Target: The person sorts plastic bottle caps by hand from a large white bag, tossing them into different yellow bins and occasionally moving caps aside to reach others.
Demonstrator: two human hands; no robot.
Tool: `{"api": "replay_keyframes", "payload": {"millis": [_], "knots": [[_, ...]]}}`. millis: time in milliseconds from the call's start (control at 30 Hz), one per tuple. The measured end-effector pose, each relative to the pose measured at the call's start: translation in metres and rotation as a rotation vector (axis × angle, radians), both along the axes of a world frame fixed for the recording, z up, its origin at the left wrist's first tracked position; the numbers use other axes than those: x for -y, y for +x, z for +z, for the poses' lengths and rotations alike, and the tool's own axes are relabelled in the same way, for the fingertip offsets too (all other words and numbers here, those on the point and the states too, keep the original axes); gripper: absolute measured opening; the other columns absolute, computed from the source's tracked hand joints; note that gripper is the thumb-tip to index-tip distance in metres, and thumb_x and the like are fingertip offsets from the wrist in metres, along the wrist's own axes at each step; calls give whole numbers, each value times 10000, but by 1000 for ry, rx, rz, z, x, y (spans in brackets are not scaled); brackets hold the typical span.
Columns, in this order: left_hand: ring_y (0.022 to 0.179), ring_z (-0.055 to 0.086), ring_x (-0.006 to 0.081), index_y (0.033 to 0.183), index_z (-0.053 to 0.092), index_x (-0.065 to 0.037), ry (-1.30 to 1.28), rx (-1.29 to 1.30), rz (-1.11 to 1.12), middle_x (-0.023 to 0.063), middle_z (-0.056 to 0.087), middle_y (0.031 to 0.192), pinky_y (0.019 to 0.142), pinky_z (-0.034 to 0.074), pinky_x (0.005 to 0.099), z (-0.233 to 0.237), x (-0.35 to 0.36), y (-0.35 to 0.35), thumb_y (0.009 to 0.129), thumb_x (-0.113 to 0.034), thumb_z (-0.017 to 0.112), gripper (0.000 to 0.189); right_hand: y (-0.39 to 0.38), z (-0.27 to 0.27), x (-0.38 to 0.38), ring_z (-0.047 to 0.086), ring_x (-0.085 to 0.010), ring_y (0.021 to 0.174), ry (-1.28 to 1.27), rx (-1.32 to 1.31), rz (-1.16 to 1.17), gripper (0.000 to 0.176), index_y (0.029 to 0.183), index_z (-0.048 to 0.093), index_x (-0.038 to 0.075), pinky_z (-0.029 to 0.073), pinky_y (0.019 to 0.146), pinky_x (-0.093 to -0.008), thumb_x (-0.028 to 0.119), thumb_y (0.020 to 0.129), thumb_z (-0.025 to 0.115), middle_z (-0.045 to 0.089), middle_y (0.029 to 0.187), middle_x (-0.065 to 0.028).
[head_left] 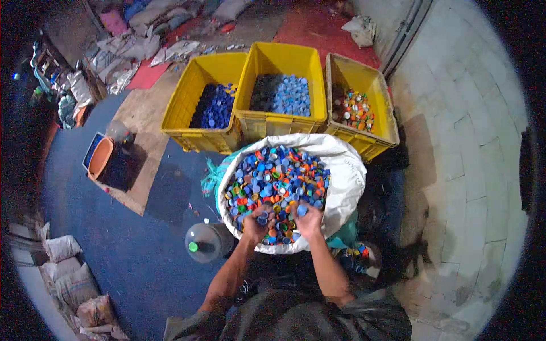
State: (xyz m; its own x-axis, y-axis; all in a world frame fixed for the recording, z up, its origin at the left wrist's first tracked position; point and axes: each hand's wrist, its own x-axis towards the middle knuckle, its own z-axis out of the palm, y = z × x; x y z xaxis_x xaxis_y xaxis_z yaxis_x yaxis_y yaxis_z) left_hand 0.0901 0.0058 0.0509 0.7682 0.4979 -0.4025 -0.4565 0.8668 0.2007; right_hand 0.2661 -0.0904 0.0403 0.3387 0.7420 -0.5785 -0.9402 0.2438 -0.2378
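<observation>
A white sack (346, 170) with its rim folded down stands in front of me, full of mixed bottle caps (278, 176) in blue, orange, green and white. At its near side, my left hand (256, 228) curls around a few blue caps (263, 217), partly hidden by the fingers. To the right, my right hand (310, 223) pinches a light blue cap (302, 210) above the pile.
Beyond the sack stand three yellow crates: one of dark blue caps (170, 122), one of light blue caps (284, 54), one of orange and white caps (387, 122). A large clear bottle (207, 241) is at left, an orange tub (101, 158) farther off. A wall (466, 170) runs along the right.
</observation>
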Motion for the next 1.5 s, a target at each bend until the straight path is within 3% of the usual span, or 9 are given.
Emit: {"api": "replay_keyframes", "payload": {"millis": [200, 267, 400, 533, 667, 767, 867, 1033, 1500], "knots": [[656, 526, 229, 809, 524, -36, -232, -177, 114, 87, 538, 736, 652, 485, 346, -35, 5, 25, 825, -177, 479, 149, -35, -23, 22, 556, -226, 829, -115, -113, -22, 225, 981, 537, 81, 481, 783, -369, 99, 757, 541, 573, 877, -76], [650, 523, 220, 822, 522, -51, -215, -439, 77, 80, 540, 731, 656, 486, 357, 24, -7, 41, 816, -180, 472, 138, -33, -11, 9, 557, -249, 795, -171, -51, -41, 178, 913, 534, 32, 490, 762, -362, 172, 810, 499, 569, 811, -101], [661, 543, 207, 842, 531, -100, -136, -73, 100, 73, 567, 741, 649, 461, 336, 52, -86, 103, 837, -248, 476, 158, 19, 51, -74, 568, -265, 803, 157, -1, -231, 159, 853, 546, 37, 520, 756, -422, 179, 802, 498, 578, 820, -100], [1136, 430, 317, 1283, 319, 5, 210, 237, 178, 181, 442, 1228, 979, 311, 487, 201, -155, 136, 748, -580, 571, 832, 83, 158, -148, 533, -365, 924, 553, 185, -191, 262, 794, 482, -63, 411, 925, -498, 187, 812, 405, 548, 902, -211], [1297, 251, 310, 1357, 221, 1, 220, -79, 247, 183, 249, 1395, 1053, 59, 570, 257, -171, 121, 771, -602, 528, 895, 91, 197, -158, 399, -395, 1116, 344, 216, -287, 273, 937, 429, -64, 296, 1025, -518, 152, 773, 461, 398, 1168, -257], [1271, 316, 246, 1346, 300, -37, 407, -113, 91, 113, 326, 1384, 1030, 191, 557, 236, -158, 88, 836, -490, 515, 715, 80, 159, -139, 397, -373, 1130, 231, 158, -300, 304, 1013, 457, -39, 279, 1042, -500, 173, 795, 464, 419, 1149, -230], [809, 531, 237, 948, 529, -100, 316, 360, -13, 65, 557, 803, 830, 424, 478, 226, -114, 32, 866, -398, 495, 311, 59, 76, -93, 471, -308, 1061, 78, 253, -173, 346, 1064, 491, 26, 369, 953, -461, 233, 792, 546, 511, 1078, -144], [499, 483, 162, 800, 532, -102, 606, 620, 38, 61, 586, 678, 562, 446, 388, 289, 0, -74, 770, -426, 601, 333, -9, 12, -3, 479, -288, 1042, -277, 252, 3, 376, 1103, 476, 31, 361, 974, -462, 256, 811, 549, 486, 1115, -132], [613, 526, 177, 845, 536, -87, 854, 895, 256, 63, 567, 682, 611, 463, 441, 285, 26, -186, 771, -386, 624, 320, -85, -33, -1, 500, -238, 1048, -420, 651, 387, 522, 1217, 451, 50, 442, 878, -391, 73, 705, 550, 476, 1201, -133]]}}
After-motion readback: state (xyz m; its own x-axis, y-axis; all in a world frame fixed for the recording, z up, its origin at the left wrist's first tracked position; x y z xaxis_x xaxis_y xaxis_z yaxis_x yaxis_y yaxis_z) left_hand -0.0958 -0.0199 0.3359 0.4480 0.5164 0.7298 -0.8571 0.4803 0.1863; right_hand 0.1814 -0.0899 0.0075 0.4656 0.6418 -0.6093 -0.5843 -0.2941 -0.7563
